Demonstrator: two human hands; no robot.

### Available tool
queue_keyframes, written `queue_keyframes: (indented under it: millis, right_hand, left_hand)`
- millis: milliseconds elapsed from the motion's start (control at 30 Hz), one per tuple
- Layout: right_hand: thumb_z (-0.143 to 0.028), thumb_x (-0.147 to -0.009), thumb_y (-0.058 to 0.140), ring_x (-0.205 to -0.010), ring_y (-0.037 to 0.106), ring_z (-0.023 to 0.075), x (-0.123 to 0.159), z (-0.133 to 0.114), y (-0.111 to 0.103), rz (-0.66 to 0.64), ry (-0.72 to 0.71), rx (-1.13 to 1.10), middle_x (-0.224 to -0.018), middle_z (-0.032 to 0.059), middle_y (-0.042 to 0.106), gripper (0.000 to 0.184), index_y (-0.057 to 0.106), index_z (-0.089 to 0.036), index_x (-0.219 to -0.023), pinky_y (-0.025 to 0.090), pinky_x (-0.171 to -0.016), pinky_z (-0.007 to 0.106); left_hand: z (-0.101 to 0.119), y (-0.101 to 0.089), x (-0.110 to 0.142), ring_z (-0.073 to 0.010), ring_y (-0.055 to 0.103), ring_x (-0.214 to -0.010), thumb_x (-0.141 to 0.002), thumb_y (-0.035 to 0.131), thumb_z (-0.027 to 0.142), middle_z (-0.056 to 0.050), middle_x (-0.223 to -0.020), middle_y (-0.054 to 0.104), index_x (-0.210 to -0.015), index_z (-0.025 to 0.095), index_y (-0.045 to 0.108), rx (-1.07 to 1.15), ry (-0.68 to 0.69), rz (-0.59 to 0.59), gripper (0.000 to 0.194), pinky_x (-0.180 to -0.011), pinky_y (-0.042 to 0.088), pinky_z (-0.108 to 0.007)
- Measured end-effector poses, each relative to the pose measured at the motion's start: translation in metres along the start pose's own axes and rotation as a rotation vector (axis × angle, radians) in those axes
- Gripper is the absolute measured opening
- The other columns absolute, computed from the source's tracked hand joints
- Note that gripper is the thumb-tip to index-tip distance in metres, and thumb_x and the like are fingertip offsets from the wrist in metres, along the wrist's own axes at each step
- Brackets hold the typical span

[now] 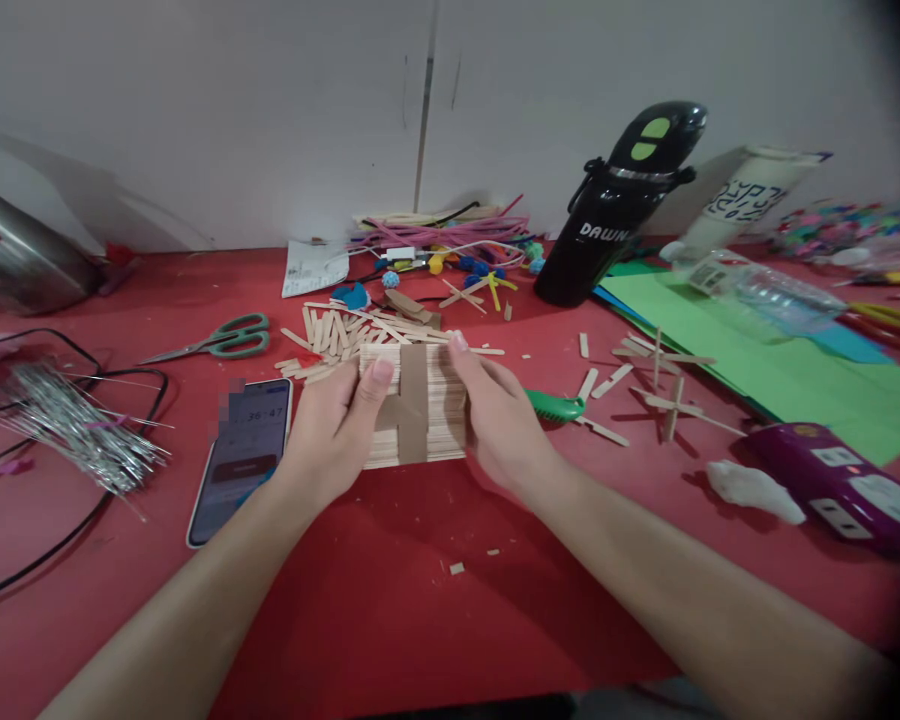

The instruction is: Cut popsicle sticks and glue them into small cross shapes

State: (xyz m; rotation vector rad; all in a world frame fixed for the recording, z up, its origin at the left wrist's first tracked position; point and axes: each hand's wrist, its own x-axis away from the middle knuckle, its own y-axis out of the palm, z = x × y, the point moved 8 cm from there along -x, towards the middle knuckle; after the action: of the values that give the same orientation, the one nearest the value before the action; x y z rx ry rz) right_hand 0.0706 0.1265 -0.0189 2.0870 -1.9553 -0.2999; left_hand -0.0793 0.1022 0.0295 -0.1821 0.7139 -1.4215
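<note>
Between my two hands is a block of stacked wooden craft sticks (447,410). A brown cardboard strip (413,400) runs down its near face, with another piece crossing toward the left. My left hand (337,415) grips the left side, its thumb on the face. My right hand (499,415) is wrapped round the right side, thumb up at the top edge. The fingers behind the block are hidden. Just beyond it lies a heap of loose craft sticks (337,330). A green-handled tool (559,405) lies beside my right hand, partly covered by it.
On the red table (420,620), a phone (244,450), scissors (225,340) and silvery wires (82,430) lie left. Right are crossed sticks (675,408), a purple power strip (832,475) and green sheets (757,340). A black bottle (600,220) stands near the wall.
</note>
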Motion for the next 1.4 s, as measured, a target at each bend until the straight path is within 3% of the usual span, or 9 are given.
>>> queue_keyframes:
  millis: [167, 300, 500, 600, 733, 867, 967, 1100, 1400]
  right_hand:
    - [-0.063, -0.087, 0.058, -0.065, 0.057, 0.0122, 0.008, -0.02, -0.003, 0.083, -0.192, 0.262, -0.065, -0.0019, 0.061, 0.047, 0.062, -0.02, -0.067, 0.047, -0.065, 0.025]
    - [-0.065, -0.085, 0.059, -0.053, 0.045, 0.0089, 0.007, -0.024, -0.006, 0.127, -0.229, 0.287, -0.056, -0.0037, 0.051, 0.053, 0.054, -0.019, -0.058, 0.039, -0.051, 0.022]
    - [-0.068, -0.079, 0.064, -0.064, 0.064, 0.0147, -0.001, -0.008, -0.006, 0.085, -0.106, 0.067, -0.065, 0.0008, 0.067, 0.049, 0.067, -0.019, -0.07, 0.051, -0.059, 0.025]
    - [-0.068, -0.077, 0.065, -0.074, 0.07, 0.0199, -0.003, -0.004, -0.011, 0.122, -0.025, -0.002, -0.072, 0.0044, 0.072, 0.05, 0.071, -0.019, -0.077, 0.056, -0.066, 0.03]
    - [-0.065, -0.076, 0.068, -0.084, 0.074, 0.0246, -0.004, 0.002, -0.013, 0.113, 0.116, -0.089, -0.08, 0.007, 0.075, 0.048, 0.073, -0.018, -0.091, 0.06, -0.073, 0.036]
    - [-0.05, -0.072, 0.08, -0.094, 0.073, 0.0263, -0.004, -0.003, -0.002, -0.052, 0.126, -0.16, -0.093, 0.0071, 0.077, 0.043, 0.071, -0.02, -0.1, 0.06, -0.08, 0.04]
    - [-0.044, -0.073, 0.081, -0.097, 0.072, 0.0242, -0.001, -0.011, 0.007, -0.206, 0.078, -0.162, -0.101, 0.0057, 0.076, 0.039, 0.07, -0.022, -0.104, 0.06, -0.083, 0.039]
    - [-0.036, -0.074, 0.082, -0.093, 0.073, 0.02, 0.001, -0.016, 0.012, -0.305, 0.047, -0.154, -0.106, 0.0036, 0.076, 0.033, 0.069, -0.024, -0.101, 0.06, -0.084, 0.037]
    - [-0.033, -0.074, 0.082, -0.087, 0.073, 0.0152, 0.0, -0.011, 0.012, -0.273, 0.108, -0.19, -0.104, 0.0032, 0.076, 0.034, 0.069, -0.021, -0.103, 0.06, -0.081, 0.029]
  left_hand:
    - [0.005, 0.001, 0.003, -0.0124, 0.044, -0.06, -0.098, 0.037, 0.054, 0.001, -0.062, 0.047, -0.066, 0.02, 0.045, 0.024, 0.022, -0.012, 0.047, -0.054, 0.034, -0.026]
    - [0.013, 0.005, 0.005, -0.0129, 0.049, -0.062, -0.097, 0.038, 0.057, 0.0, -0.064, 0.053, -0.07, 0.019, 0.051, 0.114, 0.107, -0.071, 0.048, -0.057, 0.039, -0.026]
    - [0.015, 0.022, 0.007, -0.0177, 0.06, -0.077, -0.092, 0.054, 0.052, -0.003, -0.08, 0.066, -0.094, 0.018, 0.065, 0.252, 0.066, -0.263, 0.036, -0.067, 0.047, -0.027]
    - [0.018, 0.031, 0.01, -0.0193, 0.062, -0.086, -0.094, 0.052, 0.049, -0.004, -0.09, 0.068, -0.109, 0.02, 0.064, 0.32, 0.061, -0.378, 0.035, -0.077, 0.049, -0.029]
    - [0.013, 0.021, 0.005, -0.0184, 0.06, -0.083, -0.097, 0.047, 0.048, -0.003, -0.085, 0.065, -0.09, 0.019, 0.062, 0.249, 0.043, -0.256, 0.034, -0.076, 0.048, -0.029]
    - [0.003, 0.005, -0.002, -0.0177, 0.058, -0.078, -0.096, 0.048, 0.049, -0.002, -0.08, 0.064, -0.082, 0.019, 0.062, 0.221, -0.002, -0.094, 0.036, -0.068, 0.046, -0.028]
    - [-0.003, 0.002, -0.005, -0.0193, 0.061, -0.085, -0.095, 0.049, 0.05, -0.004, -0.089, 0.07, -0.095, 0.02, 0.069, 0.354, -0.03, -0.072, 0.036, -0.074, 0.047, -0.029]
    - [-0.01, 0.002, -0.006, -0.0211, 0.063, -0.093, -0.093, 0.054, 0.051, -0.005, -0.098, 0.072, -0.105, 0.021, 0.071, 0.491, -0.044, -0.053, 0.037, -0.08, 0.049, -0.032]
    - [-0.018, 0.004, -0.007, -0.0216, 0.064, -0.085, -0.089, 0.059, 0.054, -0.005, -0.087, 0.073, -0.101, 0.021, 0.072, 0.541, -0.119, -0.02, 0.038, -0.073, 0.051, -0.032]
